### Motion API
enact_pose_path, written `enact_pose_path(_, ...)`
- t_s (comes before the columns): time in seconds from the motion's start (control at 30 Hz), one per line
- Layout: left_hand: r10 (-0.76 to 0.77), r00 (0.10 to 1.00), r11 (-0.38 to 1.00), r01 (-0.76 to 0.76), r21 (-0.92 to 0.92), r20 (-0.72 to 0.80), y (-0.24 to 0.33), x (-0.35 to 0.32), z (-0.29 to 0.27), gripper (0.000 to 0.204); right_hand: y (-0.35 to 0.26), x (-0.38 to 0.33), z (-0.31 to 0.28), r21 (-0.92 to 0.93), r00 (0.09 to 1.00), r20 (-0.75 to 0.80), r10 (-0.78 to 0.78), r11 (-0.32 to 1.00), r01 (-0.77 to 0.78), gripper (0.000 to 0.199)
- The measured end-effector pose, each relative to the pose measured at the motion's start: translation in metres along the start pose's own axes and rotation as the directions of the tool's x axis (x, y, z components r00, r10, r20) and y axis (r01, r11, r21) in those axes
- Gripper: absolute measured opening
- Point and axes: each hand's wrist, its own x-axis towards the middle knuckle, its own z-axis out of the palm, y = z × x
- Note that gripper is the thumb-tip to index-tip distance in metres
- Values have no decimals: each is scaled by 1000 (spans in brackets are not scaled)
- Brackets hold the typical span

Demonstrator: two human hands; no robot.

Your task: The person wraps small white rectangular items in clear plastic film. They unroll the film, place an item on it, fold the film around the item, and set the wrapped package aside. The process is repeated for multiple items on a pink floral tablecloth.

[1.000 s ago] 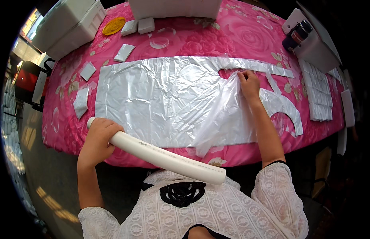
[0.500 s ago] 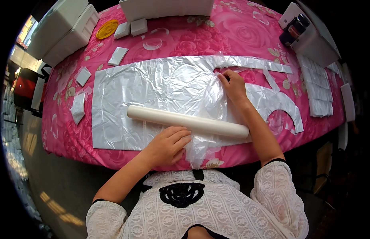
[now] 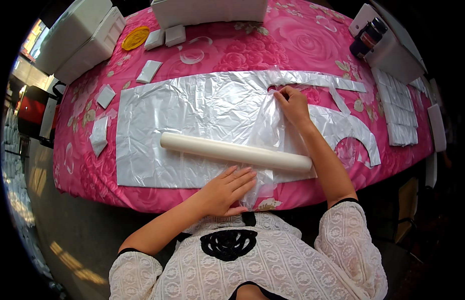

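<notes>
1. The table [image 3: 305,37] is spread with a glossy pink cloth, printed with big roses and pale leaves; streaks of sunlight cross the dark grey floor [image 3: 57,215] to its left.
2. Along the far side I see bulky white boxes [image 3: 207,11], a woven-looking yellow disc [image 3: 135,38] and a dark bottle [image 3: 368,37] with a rounded cap.
3. Small folded white packets [image 3: 149,71] dot the left half, and a stack of folded whitish plastic bundles [image 3: 396,112] lies at the right.
4. In the middle lies a silvery, crinkled plastic sheet [image 3: 192,100], straight-edged at the left, cut into curves and narrow straps at the right.
5. A smooth, slightly bowed white plastic tube [image 3: 237,151] rests slantwise across it, over a gauzy strip of clear film [image 3: 267,117].
6. The right hand [image 3: 293,107] pinches the film's upper end, fingertips closed together.
7. The left hand [image 3: 226,191] lies flat, fingers stretched out, on the film just below the tube, near the table's edge.
</notes>
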Motion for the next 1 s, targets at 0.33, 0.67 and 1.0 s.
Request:
enact_pose_path(0.33,20,999,996,-16,89,-49,7,27,21,78,-15,-2,-7,-72,995,41,93,993,-90,29)
enact_pose_path(0.67,-31,1000,990,30,139,5,14,23,24,79,-70,-111,-8,-168,800,377,-467,815,555,47)
enact_pose_path(1.0,-29,1000,985,29,168,-1,14,22,25,76,-59,-127,-10,-256,803,323,-501,771,584,48)
